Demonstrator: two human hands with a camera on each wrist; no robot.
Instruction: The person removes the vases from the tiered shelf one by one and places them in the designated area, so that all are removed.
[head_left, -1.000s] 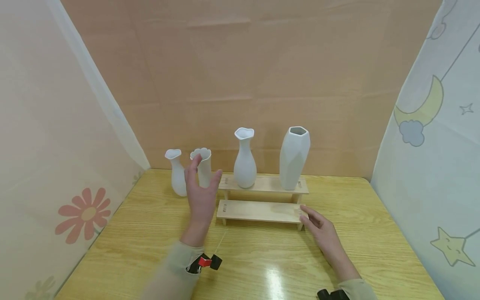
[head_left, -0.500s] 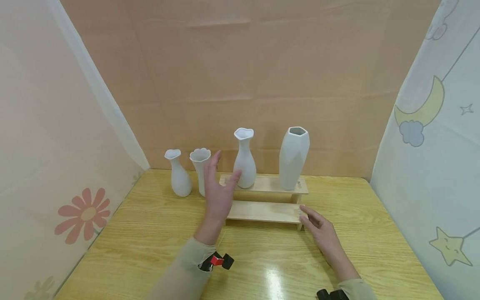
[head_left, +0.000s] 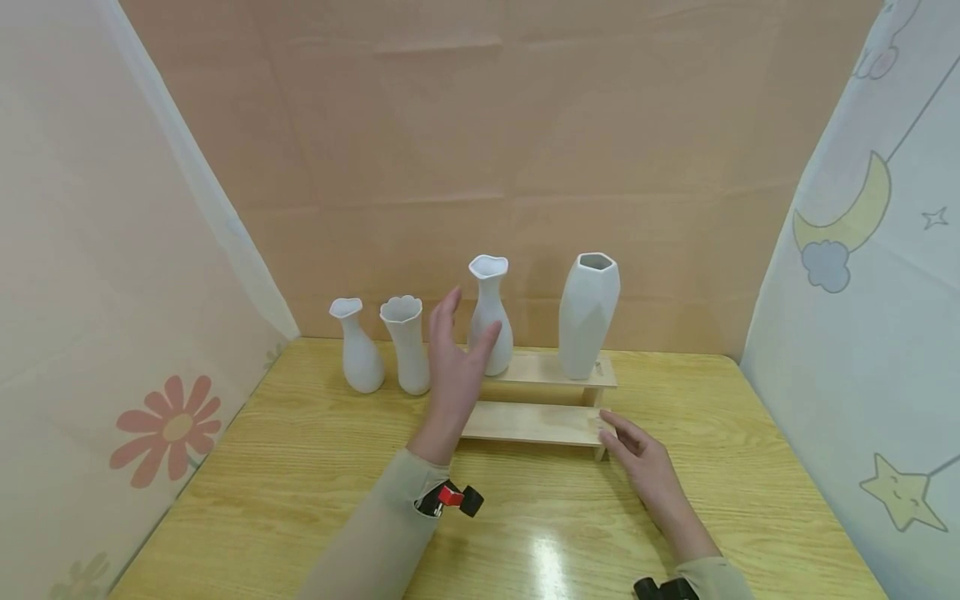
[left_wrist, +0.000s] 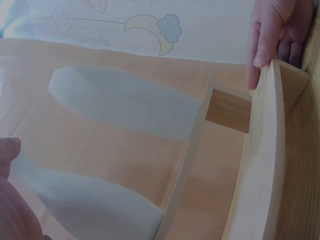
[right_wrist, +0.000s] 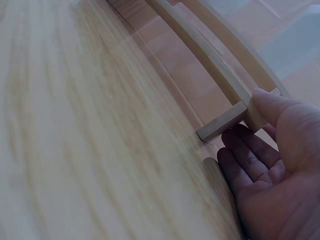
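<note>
My left hand [head_left: 456, 375] is raised with thumb and fingers spread, in front of a narrow-necked white vase [head_left: 489, 304]. That vase stands upright on the upper tier of a two-tier wooden stand [head_left: 536, 422]. In the left wrist view, the fingers [left_wrist: 9, 148] are beside the vase's [left_wrist: 110, 205] neck end. At the right end of the lower tier, my right hand [head_left: 647, 471] grips the board; the right wrist view shows its thumb [right_wrist: 272, 105] on top and its other fingers curled beneath. A faceted white vase [head_left: 588, 317] occupies the upper tier's right side.
Left of the stand, a small wavy-rimmed vase [head_left: 363, 358] and a scalloped-rim vase [head_left: 408, 350] stand on the wooden table [head_left: 262, 467]. An orange-brown cloth [head_left: 480, 150] hangs behind, with patterned curtains [head_left: 847, 333] at both sides.
My left hand has moved right, from in front of the scalloped-rim vase to the narrow-necked vase, its fingers still spread. The right hand has stayed at the stand's end.
</note>
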